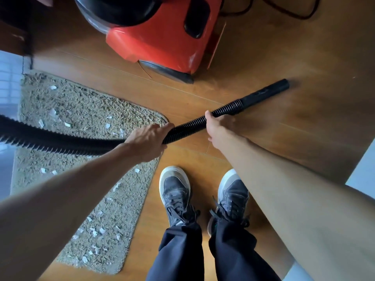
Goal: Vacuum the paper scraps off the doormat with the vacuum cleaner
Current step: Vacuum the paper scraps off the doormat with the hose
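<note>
The fingers [162,129] of the left hand [149,138] curl over the black ribbed hose [188,126] and grip it, palm down, close to the middle of the view. Just toward 2 o'clock from it, the right hand [218,126] holds the same hose, its fingers wrapped round the far side and the thumb on the near side. A short bare stretch of hose shows between the two hands.

Beyond the right hand the hose runs on toward 2 o'clock and ends in a smooth black nozzle [265,92] over the wooden floor [304,57]; whether its tip touches the boards cannot be told. Behind the left hand the hose crosses above the doormat [81,110] and leaves the view at 9 o'clock.

The doormat, shaggy and beige, lies from 9 to 7 o'clock, with white paper scraps [53,87] scattered over it. The nozzle is well apart from them. The red vacuum [162,37] stands on the floor at 12 o'clock, with a dark cord [284,11] at 1 o'clock. Two dark shoes [176,191] stand at 6 o'clock, just beside the mat's edge.
</note>
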### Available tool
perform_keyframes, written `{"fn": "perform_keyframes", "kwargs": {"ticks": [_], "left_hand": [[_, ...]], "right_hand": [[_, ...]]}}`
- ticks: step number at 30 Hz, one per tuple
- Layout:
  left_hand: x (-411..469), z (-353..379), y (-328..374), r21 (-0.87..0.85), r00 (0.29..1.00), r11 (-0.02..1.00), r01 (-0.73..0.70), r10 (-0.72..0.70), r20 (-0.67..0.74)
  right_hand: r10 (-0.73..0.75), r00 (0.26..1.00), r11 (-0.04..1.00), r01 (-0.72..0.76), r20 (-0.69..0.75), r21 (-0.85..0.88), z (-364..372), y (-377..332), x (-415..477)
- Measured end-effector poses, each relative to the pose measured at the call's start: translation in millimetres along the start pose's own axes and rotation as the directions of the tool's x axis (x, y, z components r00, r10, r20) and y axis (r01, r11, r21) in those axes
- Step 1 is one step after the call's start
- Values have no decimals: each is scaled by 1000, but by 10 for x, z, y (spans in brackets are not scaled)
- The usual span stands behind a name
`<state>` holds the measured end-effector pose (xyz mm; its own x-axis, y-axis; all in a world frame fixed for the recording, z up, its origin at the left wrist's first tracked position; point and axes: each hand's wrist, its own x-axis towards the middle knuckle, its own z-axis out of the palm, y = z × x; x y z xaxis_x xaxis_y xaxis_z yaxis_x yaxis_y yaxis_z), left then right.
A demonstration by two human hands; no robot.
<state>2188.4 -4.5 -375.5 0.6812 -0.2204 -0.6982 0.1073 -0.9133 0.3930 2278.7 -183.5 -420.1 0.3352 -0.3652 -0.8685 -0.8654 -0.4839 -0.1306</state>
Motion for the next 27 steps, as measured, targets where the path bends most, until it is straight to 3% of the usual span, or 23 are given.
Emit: {"fn": "perform_keyframes", "kwargs": {"ticks": [5, 10, 14, 16, 18, 20, 23, 27], "left_hand": [[-130, -49, 54, -43, 999, 999, -9, 7, -37], [-506, -331, 312, -163, 997, 986, -38, 25, -78], [-798, -657, 562, -281, 985, 957, -71, 22, -173], [-897, -831, 693, -317, 974, 948, -43, -31, -225], [-989, -982, 830, -333, 958, 943, 14, -108, -266], [-1082, -1131, 981, -297, 934, 943, 146, -231, -272], [-1224, -1352, 1214, -215, 878, 918, 332, -385, -286], [-1393, -1460, 1421, -426, 754, 822, 378, -541, -373]], "right_hand": [[106, 993, 932, -84, -44, 353, 45, -42, -40], [86, 993, 866, -36, -78, 499, -426, -170, -489], [-94, 989, 841, 138, -110, 523, -909, -486, -992], [-276, 948, 854, 317, -157, 413, -1132, -696, -1341], [-478, 863, 837, 504, -163, 215, -1305, -886, -1681], [-644, 756, 749, 655, -121, 102, -1406, -1055, -1986], [-829, 559, 559, 828, 12, 36, -1504, -1274, -2437], [-935, 231, 227, 973, 271, -47, -1550, -1456, -2931]]}}
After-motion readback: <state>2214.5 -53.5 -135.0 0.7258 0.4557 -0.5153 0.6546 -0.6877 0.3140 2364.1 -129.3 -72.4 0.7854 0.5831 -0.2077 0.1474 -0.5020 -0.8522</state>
